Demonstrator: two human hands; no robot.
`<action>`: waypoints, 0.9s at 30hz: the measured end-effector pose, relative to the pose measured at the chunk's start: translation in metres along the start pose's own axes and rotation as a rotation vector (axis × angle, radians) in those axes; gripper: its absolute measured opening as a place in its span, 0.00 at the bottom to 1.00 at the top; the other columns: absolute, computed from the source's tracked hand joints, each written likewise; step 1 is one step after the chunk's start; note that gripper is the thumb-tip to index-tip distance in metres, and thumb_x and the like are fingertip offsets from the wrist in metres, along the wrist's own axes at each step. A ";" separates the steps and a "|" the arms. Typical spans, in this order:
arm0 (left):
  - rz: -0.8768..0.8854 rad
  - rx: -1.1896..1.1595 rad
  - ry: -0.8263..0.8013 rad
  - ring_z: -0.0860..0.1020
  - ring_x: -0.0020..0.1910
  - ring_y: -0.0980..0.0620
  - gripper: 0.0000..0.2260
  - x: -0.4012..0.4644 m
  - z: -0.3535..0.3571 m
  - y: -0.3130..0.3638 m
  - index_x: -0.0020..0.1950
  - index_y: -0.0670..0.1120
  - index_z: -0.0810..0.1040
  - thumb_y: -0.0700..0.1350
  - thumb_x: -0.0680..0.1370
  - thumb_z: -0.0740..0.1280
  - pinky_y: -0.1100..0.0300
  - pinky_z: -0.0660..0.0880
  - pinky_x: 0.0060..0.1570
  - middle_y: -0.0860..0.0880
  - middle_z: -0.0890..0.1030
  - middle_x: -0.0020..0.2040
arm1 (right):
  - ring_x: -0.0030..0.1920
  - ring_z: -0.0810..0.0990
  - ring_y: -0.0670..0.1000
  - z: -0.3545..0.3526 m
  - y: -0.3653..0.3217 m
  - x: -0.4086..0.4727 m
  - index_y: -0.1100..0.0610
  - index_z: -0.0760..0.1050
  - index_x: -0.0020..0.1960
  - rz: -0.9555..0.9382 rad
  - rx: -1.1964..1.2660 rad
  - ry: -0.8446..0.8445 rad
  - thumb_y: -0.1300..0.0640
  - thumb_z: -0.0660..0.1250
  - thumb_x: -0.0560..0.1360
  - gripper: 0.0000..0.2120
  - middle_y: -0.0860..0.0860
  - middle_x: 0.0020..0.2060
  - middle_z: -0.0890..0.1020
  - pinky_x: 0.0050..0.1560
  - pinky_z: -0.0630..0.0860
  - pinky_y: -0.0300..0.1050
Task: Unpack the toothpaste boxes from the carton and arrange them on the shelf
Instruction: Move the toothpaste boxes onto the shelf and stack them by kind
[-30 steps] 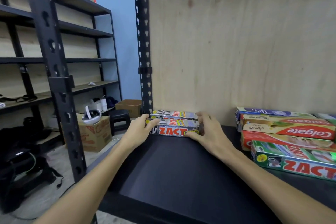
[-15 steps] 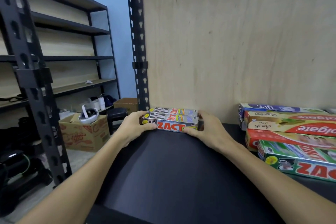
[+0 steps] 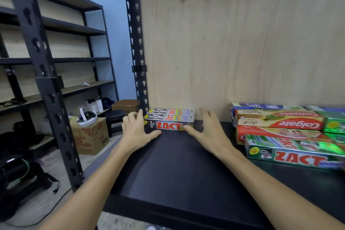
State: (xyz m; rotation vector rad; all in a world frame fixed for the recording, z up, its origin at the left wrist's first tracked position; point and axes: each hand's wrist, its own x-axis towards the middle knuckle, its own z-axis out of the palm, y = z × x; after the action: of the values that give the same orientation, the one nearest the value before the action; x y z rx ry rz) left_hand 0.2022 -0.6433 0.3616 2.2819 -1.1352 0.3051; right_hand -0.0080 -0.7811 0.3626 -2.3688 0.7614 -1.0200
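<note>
Three small grey ZACT toothpaste boxes (image 3: 170, 121) lie side by side at the back left corner of the black shelf (image 3: 179, 170), against the plywood back. My left hand (image 3: 137, 129) rests at their left end, fingers straight, thumb along the front box. My right hand (image 3: 209, 129) is at their right end with fingers spread and the thumb touching the front box's corner. Neither hand grips a box. At the right lies a group of bigger boxes: a green ZACT box (image 3: 295, 152), Colgate boxes (image 3: 280, 120) and a blue Safi box (image 3: 265, 106). The carton is out of view.
A black perforated upright (image 3: 134, 43) stands just left of the small boxes. Beyond it are another shelf rack (image 3: 56, 58), cardboard boxes on the floor (image 3: 89, 134) with a white headset on top, a dark stool (image 3: 115, 117) and dark equipment at lower left.
Both hands have loosened from the three small boxes: fingers that wrapped the ends now spread and straighten. The boxes stay at the back corner. The camera has moved slightly.
</note>
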 end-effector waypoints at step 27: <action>0.365 -0.509 -0.065 0.72 0.64 0.54 0.21 -0.187 0.039 0.291 0.69 0.52 0.69 0.52 0.78 0.70 0.50 0.72 0.66 0.53 0.72 0.64 | 0.62 0.71 0.54 -0.244 0.076 -0.219 0.56 0.72 0.70 0.025 -0.587 0.406 0.44 0.73 0.74 0.29 0.50 0.63 0.77 0.61 0.68 0.49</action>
State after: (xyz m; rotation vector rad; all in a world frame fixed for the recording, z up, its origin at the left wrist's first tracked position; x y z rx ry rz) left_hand -0.1442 -0.6821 0.3611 1.6503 -1.4690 0.0644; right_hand -0.3422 -0.7421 0.3582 -2.6355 1.3976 -1.4473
